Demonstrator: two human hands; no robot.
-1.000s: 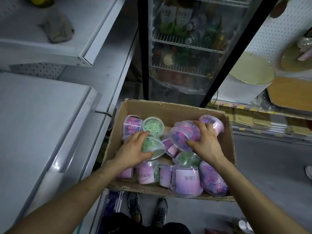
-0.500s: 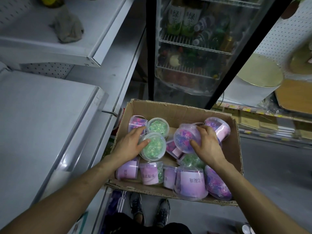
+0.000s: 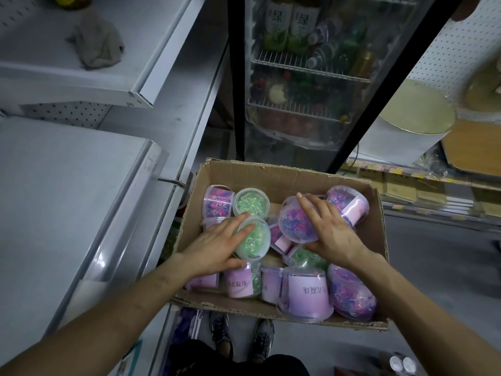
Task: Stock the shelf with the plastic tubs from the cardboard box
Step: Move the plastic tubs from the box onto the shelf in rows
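Note:
An open cardboard box holds several clear plastic tubs with purple labels, filled with green or purple-pink beads. My left hand grips a tub of green beads at the box's left middle, fingers over its top and thumb under it. My right hand holds a tub of purple-pink beads near the box's centre, fingers wrapped round its side. Both tubs are still inside the box. The grey metal shelf lies to the left of the box.
An upper shelf at top left carries a crumpled grey cloth. A glass-door drinks fridge stands behind the box. Pegboard shelving with round gold boards is on the right. My shoes show below the box.
Both hands have tightened on their tubs and tipped them slightly upward. The view has moved closer to the box.

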